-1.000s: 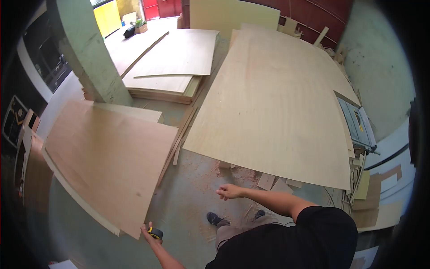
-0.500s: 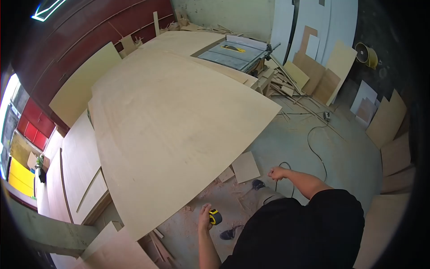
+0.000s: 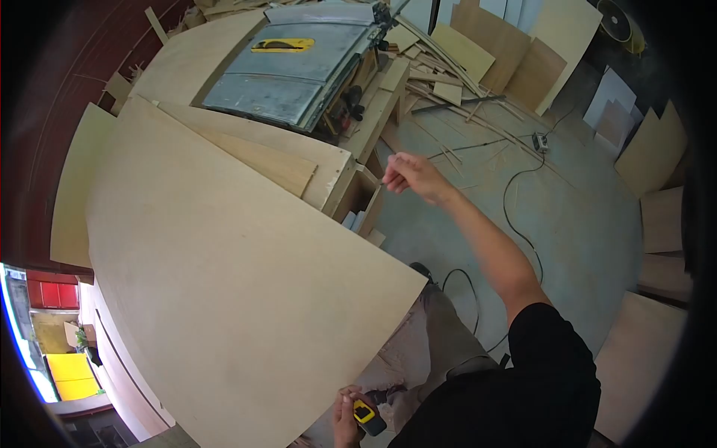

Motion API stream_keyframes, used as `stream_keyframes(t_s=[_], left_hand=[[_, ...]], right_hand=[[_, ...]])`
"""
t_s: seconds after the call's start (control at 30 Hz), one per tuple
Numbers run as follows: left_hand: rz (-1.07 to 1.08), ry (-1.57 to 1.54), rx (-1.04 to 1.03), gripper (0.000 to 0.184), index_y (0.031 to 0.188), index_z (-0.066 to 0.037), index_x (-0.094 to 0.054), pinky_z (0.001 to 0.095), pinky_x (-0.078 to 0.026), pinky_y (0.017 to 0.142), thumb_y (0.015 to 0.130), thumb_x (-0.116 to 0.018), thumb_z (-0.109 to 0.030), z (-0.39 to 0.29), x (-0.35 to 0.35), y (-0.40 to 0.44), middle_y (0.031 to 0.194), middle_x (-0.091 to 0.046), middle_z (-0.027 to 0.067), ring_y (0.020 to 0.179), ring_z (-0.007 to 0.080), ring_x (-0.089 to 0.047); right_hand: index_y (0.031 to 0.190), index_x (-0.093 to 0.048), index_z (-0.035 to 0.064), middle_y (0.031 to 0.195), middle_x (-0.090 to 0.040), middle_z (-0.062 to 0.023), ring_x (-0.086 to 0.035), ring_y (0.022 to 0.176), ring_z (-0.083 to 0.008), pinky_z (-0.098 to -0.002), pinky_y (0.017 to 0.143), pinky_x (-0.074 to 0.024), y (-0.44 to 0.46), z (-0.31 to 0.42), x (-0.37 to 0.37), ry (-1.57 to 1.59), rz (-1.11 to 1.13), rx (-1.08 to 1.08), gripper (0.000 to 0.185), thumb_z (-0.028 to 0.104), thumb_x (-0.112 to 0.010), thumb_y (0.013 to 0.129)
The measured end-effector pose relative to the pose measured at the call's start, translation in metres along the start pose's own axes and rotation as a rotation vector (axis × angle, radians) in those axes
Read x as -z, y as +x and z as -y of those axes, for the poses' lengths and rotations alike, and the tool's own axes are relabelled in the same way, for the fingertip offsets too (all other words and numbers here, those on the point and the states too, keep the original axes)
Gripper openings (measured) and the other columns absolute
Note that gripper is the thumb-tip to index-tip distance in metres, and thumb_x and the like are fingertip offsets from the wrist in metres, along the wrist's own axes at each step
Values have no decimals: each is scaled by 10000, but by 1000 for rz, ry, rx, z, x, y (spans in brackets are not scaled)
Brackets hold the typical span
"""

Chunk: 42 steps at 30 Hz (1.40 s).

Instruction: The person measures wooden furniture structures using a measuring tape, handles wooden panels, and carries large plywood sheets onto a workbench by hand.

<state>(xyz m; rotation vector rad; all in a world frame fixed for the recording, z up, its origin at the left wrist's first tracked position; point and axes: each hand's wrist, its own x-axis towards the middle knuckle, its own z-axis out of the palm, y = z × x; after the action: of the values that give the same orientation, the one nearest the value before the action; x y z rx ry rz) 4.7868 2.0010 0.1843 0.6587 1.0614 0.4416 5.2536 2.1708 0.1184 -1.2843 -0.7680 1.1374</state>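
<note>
My left hand is closed around a yellow and black tape measure beside the near edge of a large plywood sheet. Stretched out in front, my right hand is in the air by an open-fronted wooden compartment at the bench's corner. Its fingers are curled together, and whatever they may hold is too small to make out. A narrow wood offcut lies along the far edge of the sheet. Beyond it sits a table saw with a yellow blade insert.
Scrap strips are piled on the floor right of the saw. A black cable loops across the floor to a small socket box. Boards lean along the right side, near a round yellow-rimmed fan.
I have stepped forward, closer to the saw and the sheet's far corner. My right hand has reached forward to the bench's corner. The tape measure stays in my left hand.
</note>
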Motion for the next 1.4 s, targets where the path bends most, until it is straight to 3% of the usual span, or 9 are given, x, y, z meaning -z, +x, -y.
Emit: stream_keyframes(t_s=[0.07, 0.13, 0.23, 0.4, 0.67, 0.73, 0.93, 1.17, 1.4], left_hand=[[-148, 68, -160, 363, 1133, -77, -379, 328, -500, 559, 998, -341, -412, -46, -71, 64, 745, -572, 145, 600, 222, -582], [-46, -41, -333, 439, 1299, -150, -294, 392, -526, 766, 975, -403, -427, -93, -130, 119, 1112, -516, 171, 925, 270, -587], [-51, -156, -272, 579, 1393, -161, -240, 448, -484, 898, 943, -487, -428, -144, -208, 191, 1208, -481, 159, 1071, 319, -558], [-363, 43, -135, 450, 1328, -120, -356, 438, -505, 868, 957, -492, -335, -109, -131, 202, 1224, -503, 139, 1049, 319, -574], [-1095, -293, 57, 397, 1281, -69, -453, 394, -539, 752, 964, -478, -307, -67, -27, 101, 1029, -592, 92, 825, 229, -578], [-1212, -419, 124, 384, 1278, -62, -453, 386, -544, 751, 974, -458, -296, -52, -10, 72, 996, -598, 94, 821, 224, -580], [-1225, -619, -33, 384, 1274, -60, -456, 378, -546, 747, 971, -460, -296, -12, -5, 80, 978, -602, 97, 834, 224, -586], [-1082, -766, -321, 384, 1269, -57, -460, 369, -548, 742, 968, -463, -297, 12, 16, 86, 958, -606, 100, 850, 224, -594], [-1048, -896, -494, 406, 1261, -41, -456, 394, -518, 863, 975, -450, -328, 63, 67, 44, 1150, -568, 120, 1025, 260, -576]], right_hand=[[992, -550, 44, 931, -611, -69, -614, 817, -144, -293, 725, -510, -12, 25, -19, 149, 411, 0, 382, 421, -507, 943], [1108, -525, 47, 1061, -569, -78, -589, 913, -159, -317, 773, -507, -26, 50, -20, 66, 761, 128, 412, 388, -604, 891], [1191, -486, 55, 1142, -521, -77, -546, 990, -164, -318, 835, -481, 14, 29, 16, -35, 492, 88, 507, 326, -697, 818], [1203, -469, 102, 1080, -560, -123, -559, 1004, -262, -347, 857, -458, 164, -99, 75, -293, -276, 1, 520, 244, -721, 771], [1197, -544, 167, 986, -598, -195, -556, 1020, -395, -421, 874, -448, 337, -210, 34, -857, -261, -170, 485, 259, -697, 746], [1134, -591, 117, 936, -615, -161, -582, 965, -347, -396, 829, -464, 365, -242, 44, -575, -436, -75, 381, 246, -656, 782], [934, -586, 160, 807, -515, 1, -389, 628, -111, -293, 584, -349, 390, -180, 34, 558, -450, -399, 115, 157, -494, 865], [1155, -547, 233, 941, -511, -20, -397, 675, -118, -313, 602, -372, 366, -153, 49, 658, -136, -694, 248, 217, -501, 911], [1208, -509, 187, 840, -575, -30, -544, 678, -111, -266, 552, -430, 271, -187, 45, 262, -239, -337, 292, 297, -477, 939]])
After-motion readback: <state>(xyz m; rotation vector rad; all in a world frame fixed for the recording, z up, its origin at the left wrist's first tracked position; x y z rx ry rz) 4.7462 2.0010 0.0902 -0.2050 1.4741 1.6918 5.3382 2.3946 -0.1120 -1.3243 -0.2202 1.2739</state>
